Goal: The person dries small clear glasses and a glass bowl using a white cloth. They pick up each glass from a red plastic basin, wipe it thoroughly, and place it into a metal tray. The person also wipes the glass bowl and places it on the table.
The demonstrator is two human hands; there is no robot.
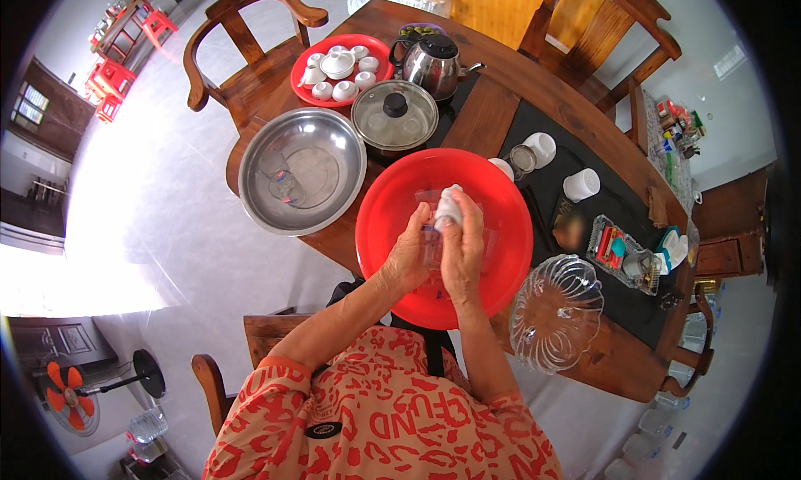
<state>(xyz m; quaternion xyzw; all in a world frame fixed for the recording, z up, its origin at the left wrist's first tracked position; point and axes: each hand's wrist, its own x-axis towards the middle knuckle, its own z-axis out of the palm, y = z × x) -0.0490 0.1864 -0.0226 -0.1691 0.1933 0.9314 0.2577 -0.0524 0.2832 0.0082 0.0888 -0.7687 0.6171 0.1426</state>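
Head view, looking straight down: the right hand (464, 250) has its fingers clamped on a crumpled white cloth (448, 206), held over the middle of a big red basin (505, 221). Left hand (406, 250) is right beside it, fingers close together and pointing up at the cloth; can't tell if they're actually touching it. Some clear pieces (489, 240) are lying in the basin, too faint for me to name. Left of that there's a wide steel basin (338, 142) with clear glassware (284, 185) in it, then a glass-lidded pot (394, 123) and a steel kettle (434, 67) further back on the wooden tabletop (484, 121). Behind the steel basin, a red tray (299, 73) carries small white teacups (345, 90), and a fluted glass bowl (556, 317) sits just right of the red one.
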